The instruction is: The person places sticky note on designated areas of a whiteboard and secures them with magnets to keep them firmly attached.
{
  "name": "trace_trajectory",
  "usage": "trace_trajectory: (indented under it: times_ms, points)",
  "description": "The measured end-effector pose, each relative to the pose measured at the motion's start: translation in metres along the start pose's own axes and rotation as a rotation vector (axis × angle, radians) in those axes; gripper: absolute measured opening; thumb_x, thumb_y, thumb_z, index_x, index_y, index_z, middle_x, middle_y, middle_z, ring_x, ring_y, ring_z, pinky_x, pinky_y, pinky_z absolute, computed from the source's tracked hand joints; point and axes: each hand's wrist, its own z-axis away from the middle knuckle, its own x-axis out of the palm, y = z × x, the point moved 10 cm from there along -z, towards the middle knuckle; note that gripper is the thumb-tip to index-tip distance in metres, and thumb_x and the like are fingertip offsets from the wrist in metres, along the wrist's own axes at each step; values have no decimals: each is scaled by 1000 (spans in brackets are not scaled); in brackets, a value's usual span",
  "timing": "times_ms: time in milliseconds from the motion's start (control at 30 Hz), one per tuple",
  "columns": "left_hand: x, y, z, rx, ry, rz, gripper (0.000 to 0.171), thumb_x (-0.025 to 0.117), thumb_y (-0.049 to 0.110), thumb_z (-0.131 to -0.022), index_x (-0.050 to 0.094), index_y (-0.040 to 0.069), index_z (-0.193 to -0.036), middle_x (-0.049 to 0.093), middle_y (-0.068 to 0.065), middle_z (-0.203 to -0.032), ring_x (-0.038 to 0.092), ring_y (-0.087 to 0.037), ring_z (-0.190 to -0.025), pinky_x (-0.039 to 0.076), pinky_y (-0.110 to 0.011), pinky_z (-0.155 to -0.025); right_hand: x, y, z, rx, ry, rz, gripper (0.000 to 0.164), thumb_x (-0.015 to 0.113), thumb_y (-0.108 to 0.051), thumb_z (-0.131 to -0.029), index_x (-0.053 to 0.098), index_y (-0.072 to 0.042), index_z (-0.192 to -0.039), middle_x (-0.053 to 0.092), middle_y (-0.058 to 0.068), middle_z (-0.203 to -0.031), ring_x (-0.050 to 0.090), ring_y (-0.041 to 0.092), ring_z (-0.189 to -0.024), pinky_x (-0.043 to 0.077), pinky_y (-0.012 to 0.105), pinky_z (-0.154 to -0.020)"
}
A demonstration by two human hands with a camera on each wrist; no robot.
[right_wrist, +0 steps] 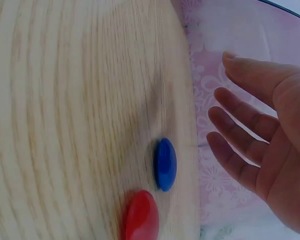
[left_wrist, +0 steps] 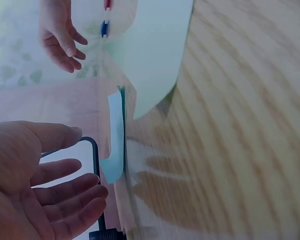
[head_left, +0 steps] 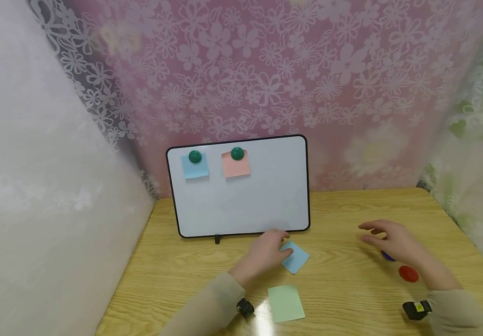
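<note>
My left hand point(head_left: 266, 252) hovers by the blue sticky note point(head_left: 297, 259) on the table, thumb and fingers apart. In the left wrist view, that palm point(left_wrist: 20, 185) holds nothing, and the blue note point(left_wrist: 117, 130) lies beyond the fingertips with one end curling up. A light green sticky note point(head_left: 286, 304) lies nearer to me. On the right, my right hand point(head_left: 396, 242) is above the table with loosely bent fingers and nothing in them. Below it are a blue round magnet point(right_wrist: 165, 165) and a red round magnet point(right_wrist: 142, 216); the hand partly hides the blue one in the head view.
Behind my left hand a whiteboard point(head_left: 266, 196) leans near the flowered wall. Green magnets hold a blue note point(head_left: 196, 171) and a pink note point(head_left: 236, 169) on its upper left. A small black foot point(head_left: 217, 239) sits at its lower edge. White sheeting point(head_left: 56, 186) stands on the left.
</note>
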Motion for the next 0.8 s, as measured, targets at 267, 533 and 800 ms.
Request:
trace_trajectory:
  times_ms: [267,533,800]
  points:
    - [0,5,-4,-24,-5,-83,37,77,37,-101,75,15,-130,73,2,-115,68,-10,-99,55,-23,-75,-5,15,10,43,-54,36,46,75,-27,-104,67,2,-139,64,30,-138,66,49,-114,59,58,-84]
    - [-1,7,-5,-65,-22,-110,37,80,37,-99,76,13,-127,73,1,-113,68,-11,-99,56,-24,-75,-10,28,16,81,-91,71,49,77,-25,-101,66,6,-138,66,31,-133,68,49,-110,59,59,-83]
    - [3,1,-7,-98,-43,-131,35,81,37,-98,76,12,-122,73,1,-112,66,-9,-94,55,-24,-73,-13,38,20,122,-141,93,52,81,-21,-97,64,8,-137,66,34,-128,68,50,-109,59,59,-83]
